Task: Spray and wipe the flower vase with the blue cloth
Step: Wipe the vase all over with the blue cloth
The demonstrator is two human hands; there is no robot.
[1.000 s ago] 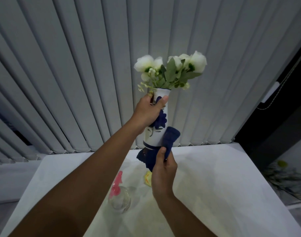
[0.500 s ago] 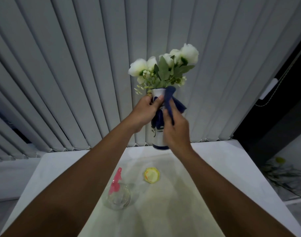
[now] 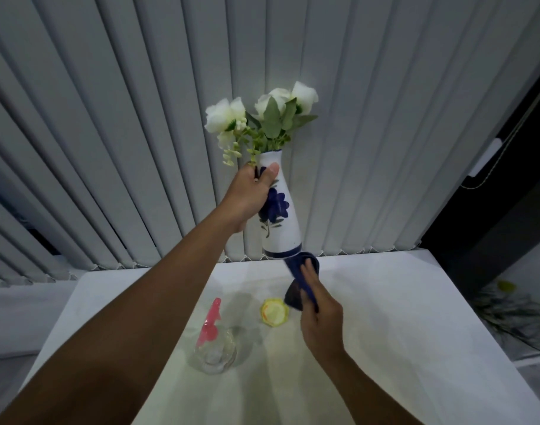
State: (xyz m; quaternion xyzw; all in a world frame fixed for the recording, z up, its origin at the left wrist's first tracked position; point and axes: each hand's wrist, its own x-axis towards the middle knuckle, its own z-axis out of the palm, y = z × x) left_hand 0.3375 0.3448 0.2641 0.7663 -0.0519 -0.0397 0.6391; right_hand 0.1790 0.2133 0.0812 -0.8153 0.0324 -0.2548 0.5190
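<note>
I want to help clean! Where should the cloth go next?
Probably back up the side. The right hand presses the dark blue cloth at the base of the white painted vase, which the left hand holds aloft by its neck.

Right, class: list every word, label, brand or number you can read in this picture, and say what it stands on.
None can be read.
Vase: only a painted blue flower, no words.
Spray bottle: no label shows.
Yellow lid: any marks are too blurred to read.
</note>
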